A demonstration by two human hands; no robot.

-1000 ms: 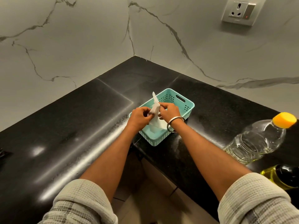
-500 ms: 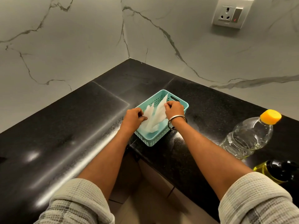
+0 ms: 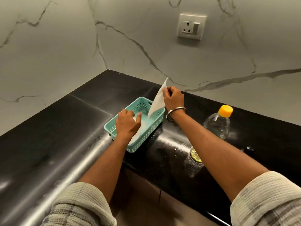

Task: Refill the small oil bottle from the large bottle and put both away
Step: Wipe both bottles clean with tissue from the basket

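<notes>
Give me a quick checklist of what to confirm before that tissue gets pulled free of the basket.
1. Right hand pinches the tissue: ok.
2. Left hand presses the remaining tissues down in the basket: ok.
3. Tissue's lower tip clear of the basket: not ok.
4. Large bottle capped, standing apart: ok.
5. Small oil bottle's state: cannot tell, arm hides it.

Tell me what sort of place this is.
Most likely a home kitchen corner: a black stone countertop meeting marble-look walls, a wall socket above it, and a large oil bottle beside a teal basket of tissues.
</notes>
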